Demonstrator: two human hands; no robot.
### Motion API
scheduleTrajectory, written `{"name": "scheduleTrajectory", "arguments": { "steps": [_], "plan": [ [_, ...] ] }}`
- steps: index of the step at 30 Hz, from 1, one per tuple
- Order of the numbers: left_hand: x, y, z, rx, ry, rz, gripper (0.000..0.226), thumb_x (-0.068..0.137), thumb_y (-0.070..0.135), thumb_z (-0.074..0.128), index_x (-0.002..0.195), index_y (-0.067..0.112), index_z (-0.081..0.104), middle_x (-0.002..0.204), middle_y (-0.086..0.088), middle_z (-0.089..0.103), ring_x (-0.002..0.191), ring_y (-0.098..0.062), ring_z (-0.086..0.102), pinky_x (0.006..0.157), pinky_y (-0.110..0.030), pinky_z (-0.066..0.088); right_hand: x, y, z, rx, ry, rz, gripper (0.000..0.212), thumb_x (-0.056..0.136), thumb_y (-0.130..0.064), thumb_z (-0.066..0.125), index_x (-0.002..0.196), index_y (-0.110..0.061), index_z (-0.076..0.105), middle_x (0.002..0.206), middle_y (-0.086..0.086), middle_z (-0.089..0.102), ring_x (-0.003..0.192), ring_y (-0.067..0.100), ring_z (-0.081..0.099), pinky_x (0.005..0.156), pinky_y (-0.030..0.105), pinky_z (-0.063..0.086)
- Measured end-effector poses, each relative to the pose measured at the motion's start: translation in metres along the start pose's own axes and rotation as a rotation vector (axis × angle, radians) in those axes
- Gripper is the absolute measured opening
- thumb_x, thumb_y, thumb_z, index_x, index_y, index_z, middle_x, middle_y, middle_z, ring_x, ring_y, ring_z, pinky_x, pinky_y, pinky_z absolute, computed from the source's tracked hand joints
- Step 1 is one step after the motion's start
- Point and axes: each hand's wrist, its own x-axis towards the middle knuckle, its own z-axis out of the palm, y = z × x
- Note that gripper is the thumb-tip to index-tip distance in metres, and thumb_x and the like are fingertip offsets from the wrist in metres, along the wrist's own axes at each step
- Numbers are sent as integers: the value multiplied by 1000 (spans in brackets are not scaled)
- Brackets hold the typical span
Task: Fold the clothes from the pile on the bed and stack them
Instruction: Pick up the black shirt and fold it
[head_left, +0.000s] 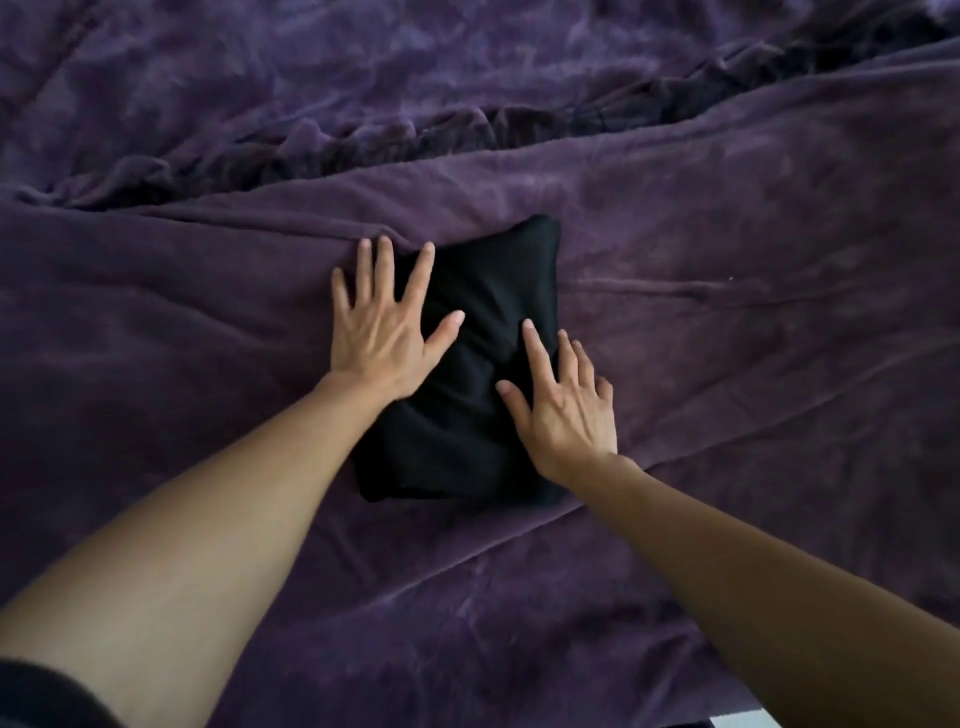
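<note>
A black garment (483, 291), folded into a compact rectangle, lies on the purple bed cover in the middle of the view. My left hand (382, 332) lies flat with spread fingers on its upper left part, the fingertips reaching past its left edge onto the cover. My right hand (563, 405) presses flat on its lower right edge, fingers straight and pointing up and left. Neither hand grips the cloth. No pile of clothes is in view.
The purple fleece bed cover (727, 291) fills the view, with a raised fold (363, 150) running across it behind the garment. Dark fabric (883, 47) shows at the far right corner. A pale strip of floor (743, 719) shows at the bottom edge.
</note>
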Motion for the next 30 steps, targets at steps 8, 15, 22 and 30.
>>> {"name": "scheduleTrajectory", "arguments": {
  "steps": [8, 15, 22, 30],
  "plan": [
    [-59, 18, -17, -325, 97, -417, 76, 90, 64, 28, 151, 18, 20, 138, -19, 43, 121, -38, 45, 88, -52, 42, -22, -19, -3, 537, 21, 228, 80, 86, -66, 48, 147, -47, 0, 148, -1, 32, 118, 29, 53, 80, 38, 45],
    [-100, 55, -25, -457, 80, -483, 74, 92, 56, 43, 151, 20, 17, 120, -17, 53, 92, -42, 60, 70, -44, 45, -36, 1, -16, 402, 18, 171, 67, 91, -60, 45, 145, -50, 6, 129, 2, 42, 90, 38, 61, 66, 35, 39],
    [-148, 161, -73, -489, 59, -410, 66, 93, 53, 45, 149, 23, 25, 117, -12, 54, 90, -38, 62, 71, -42, 46, -107, 85, -78, 295, 58, 146, 59, 93, -55, 47, 146, -42, 24, 119, 1, 47, 89, 36, 62, 67, 36, 39],
    [-196, 360, -139, -643, 144, -321, 65, 93, 52, 47, 147, 23, 27, 128, -10, 53, 103, -34, 60, 80, -41, 47, -201, 248, -200, 241, 184, 157, 59, 93, -57, 45, 146, -42, 24, 115, 1, 48, 87, 33, 63, 69, 37, 46]
  ]
}}
